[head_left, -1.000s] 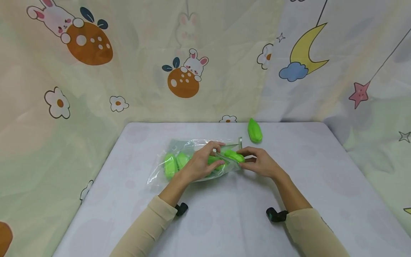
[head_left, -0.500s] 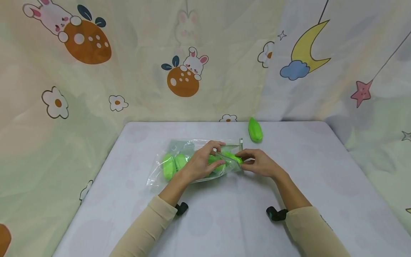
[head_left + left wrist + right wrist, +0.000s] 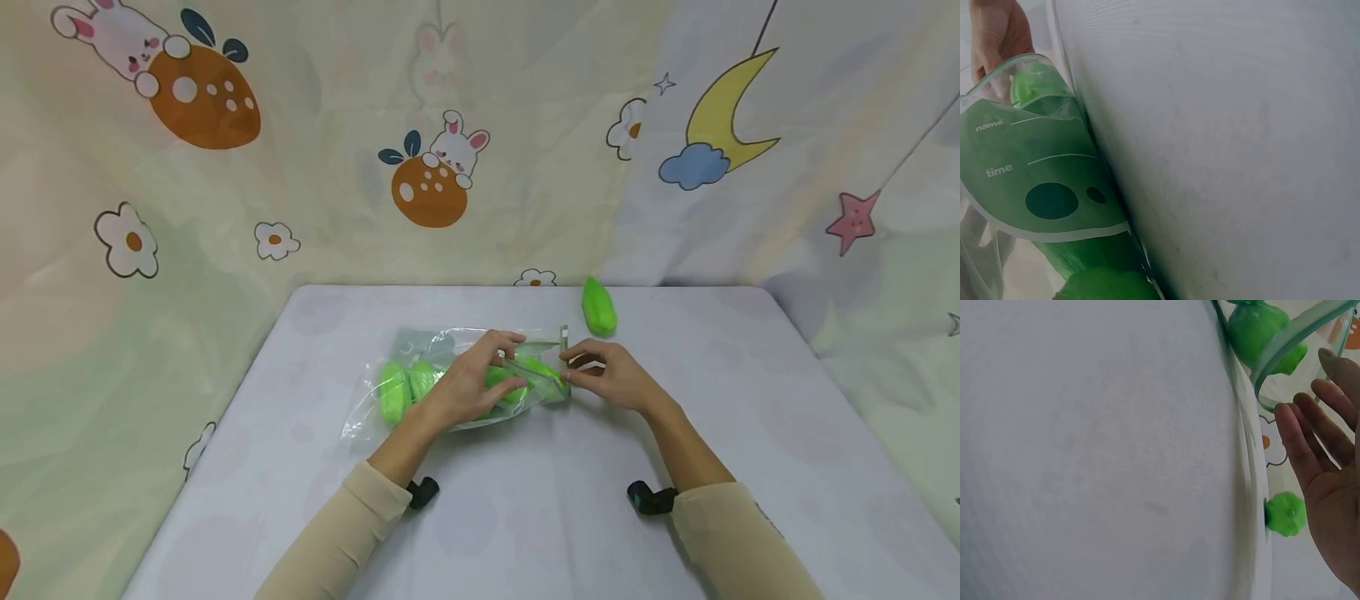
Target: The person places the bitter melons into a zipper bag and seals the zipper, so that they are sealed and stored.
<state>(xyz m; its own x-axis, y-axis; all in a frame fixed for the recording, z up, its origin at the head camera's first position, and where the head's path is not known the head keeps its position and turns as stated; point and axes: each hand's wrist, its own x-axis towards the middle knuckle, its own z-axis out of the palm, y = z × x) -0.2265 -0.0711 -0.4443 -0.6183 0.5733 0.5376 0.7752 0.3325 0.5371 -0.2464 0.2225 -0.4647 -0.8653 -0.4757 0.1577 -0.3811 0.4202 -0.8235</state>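
Note:
A clear zip bag lies on the table with several bright green, ribbed, fruit-like pieces inside. My left hand lies over the bag and holds its mouth apart, thumb and fingers at the lips. One green piece sits just inside the mouth. At the opening is my right hand, fingers extended and nothing held; its fingertips are close to the rim, and whether they touch it I cannot tell. Printed "name" and "time" show on the bag's green label in the left wrist view.
Another green piece lies outside the bag near the table's back edge, behind my right hand. A pale cloth covers the table. Behind it hangs a curtain printed with cartoons.
The green piece that my right hand gripped has slid left into the bag's mouth. My right fingers have let it go and lifted slightly away. My left hand stays in place.

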